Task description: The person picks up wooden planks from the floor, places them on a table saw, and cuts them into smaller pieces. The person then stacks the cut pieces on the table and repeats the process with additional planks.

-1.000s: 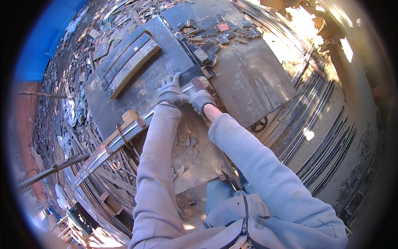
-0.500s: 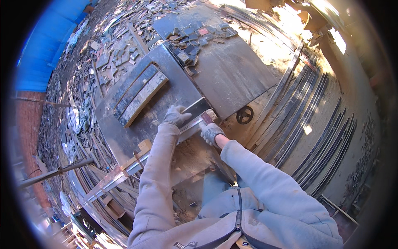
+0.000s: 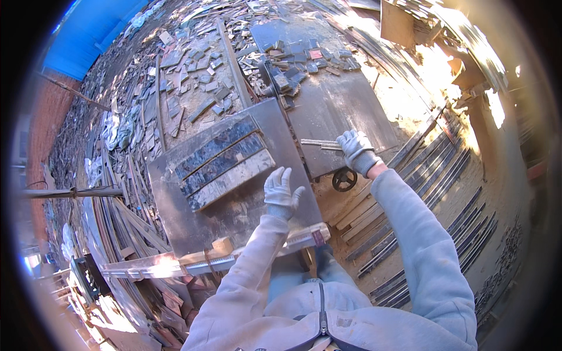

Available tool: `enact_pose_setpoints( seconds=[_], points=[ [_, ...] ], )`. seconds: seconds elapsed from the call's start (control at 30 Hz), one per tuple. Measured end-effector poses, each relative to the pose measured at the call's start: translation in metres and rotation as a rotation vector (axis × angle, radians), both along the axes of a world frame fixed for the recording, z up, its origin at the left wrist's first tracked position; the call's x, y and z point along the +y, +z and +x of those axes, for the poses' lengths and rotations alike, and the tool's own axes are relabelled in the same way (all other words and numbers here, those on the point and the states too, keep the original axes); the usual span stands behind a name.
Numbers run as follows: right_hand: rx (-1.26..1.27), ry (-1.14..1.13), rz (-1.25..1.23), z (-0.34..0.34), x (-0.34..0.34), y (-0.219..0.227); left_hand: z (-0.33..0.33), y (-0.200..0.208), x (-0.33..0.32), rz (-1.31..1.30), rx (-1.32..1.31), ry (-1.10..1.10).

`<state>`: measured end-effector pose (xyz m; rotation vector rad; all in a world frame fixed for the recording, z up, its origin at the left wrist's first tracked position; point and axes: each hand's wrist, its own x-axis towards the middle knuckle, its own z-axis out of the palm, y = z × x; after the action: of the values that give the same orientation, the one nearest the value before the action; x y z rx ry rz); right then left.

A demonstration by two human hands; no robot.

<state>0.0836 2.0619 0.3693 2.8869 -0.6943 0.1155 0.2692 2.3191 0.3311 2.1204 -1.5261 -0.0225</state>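
Note:
My right hand [image 3: 358, 153], in a pale knit glove, is closed round the right end of two thin, light strips [image 3: 321, 144]. They lie side by side, pointing left over the right-hand metal panel [image 3: 336, 102]. Over the left metal tabletop [image 3: 266, 128] is my left hand [image 3: 281, 190], gloved too, with its fingers apart and nothing in it. Just left of it sits a group of long boards [image 3: 225, 161], two dark-topped and the nearest one pale. Along the table's near edge runs a rail with a ruler scale [image 3: 199, 266], and a small wooden block [image 3: 222, 245] rests there.
A black handwheel [image 3: 344, 179] is below the right panel. Small offcuts [image 3: 293, 70] are heaped at the panels' far end, with more scattered beyond. Long strips [image 3: 404, 234] lie on the ground at right. A horizontal pole [image 3: 76, 192] juts in from the left.
My right hand has left the rail's end and moved up and right, now with the thin strips. My left hand has come away from a thin strip by the rail and opened. The view has shifted.

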Motion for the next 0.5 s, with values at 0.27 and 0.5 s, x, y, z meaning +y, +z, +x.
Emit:
enact_pose_setpoints(
  seconds=[0.27, 0.5],
  points=[
    [0.078, 0.260, -0.154, 0.169, -0.159, -0.132, 0.039, -0.198, 0.032, 0.154, -0.039, -0.005],
    [0.034, -0.008, -0.123, 0.361, -0.283, -0.126, 0.049, -0.246, 0.033, 0.097, -0.106, -0.003]
  ],
)
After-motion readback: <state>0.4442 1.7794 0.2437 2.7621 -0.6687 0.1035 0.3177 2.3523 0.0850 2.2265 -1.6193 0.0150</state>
